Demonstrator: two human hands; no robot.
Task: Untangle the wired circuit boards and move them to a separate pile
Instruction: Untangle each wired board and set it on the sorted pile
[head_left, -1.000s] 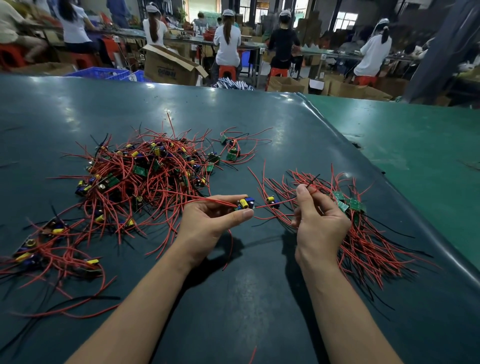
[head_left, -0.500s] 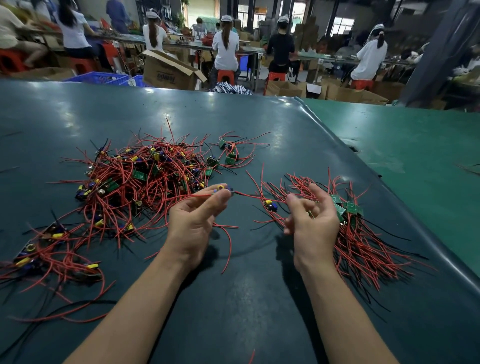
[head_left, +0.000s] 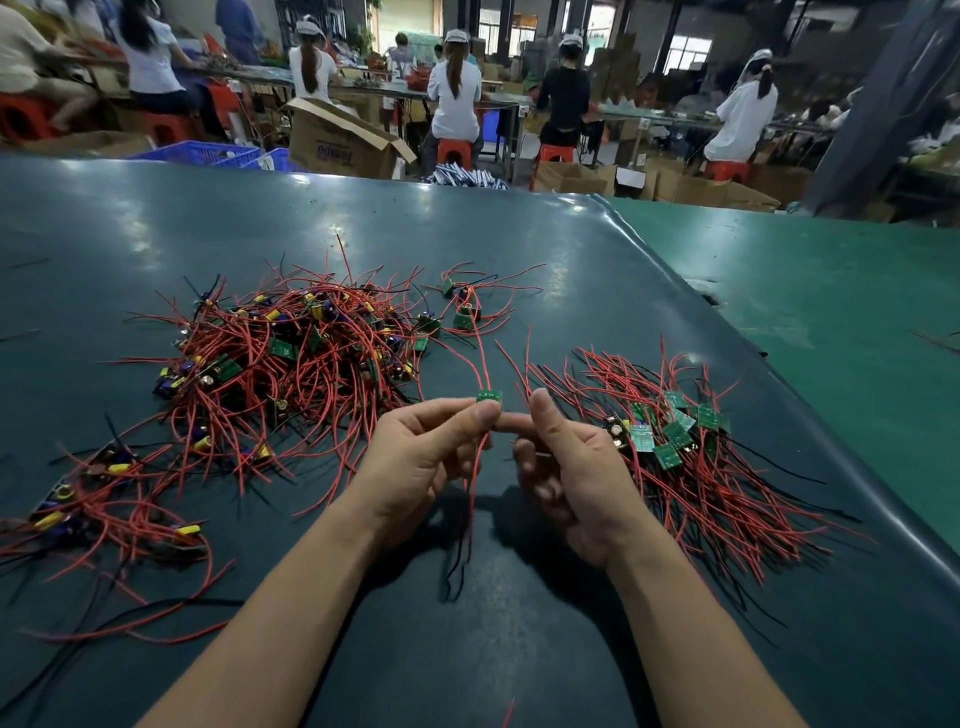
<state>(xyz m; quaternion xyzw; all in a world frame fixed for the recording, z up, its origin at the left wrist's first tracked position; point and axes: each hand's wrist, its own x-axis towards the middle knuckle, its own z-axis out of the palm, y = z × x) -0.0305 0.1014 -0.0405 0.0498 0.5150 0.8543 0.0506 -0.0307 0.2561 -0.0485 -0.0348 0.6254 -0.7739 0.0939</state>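
The person's left hand pinches a small green circuit board between thumb and fingertips, held up above the dark table mat; red wires run up from the board and more red and black ones dangle below the hand. The right hand sits just beside it, forefinger reaching to the board, the other fingers curled; whether it grips a wire I cannot tell. To the left lies the big tangled heap of boards, red leads and yellow-capped parts, with a smaller knot nearer the left edge. To the right, close by the right hand, lies the sorted pile, wires mostly fanned one way. A few loose boards lie beyond the hands. Behind the table stand an open cardboard box, blue crates and seated workers at long benches.
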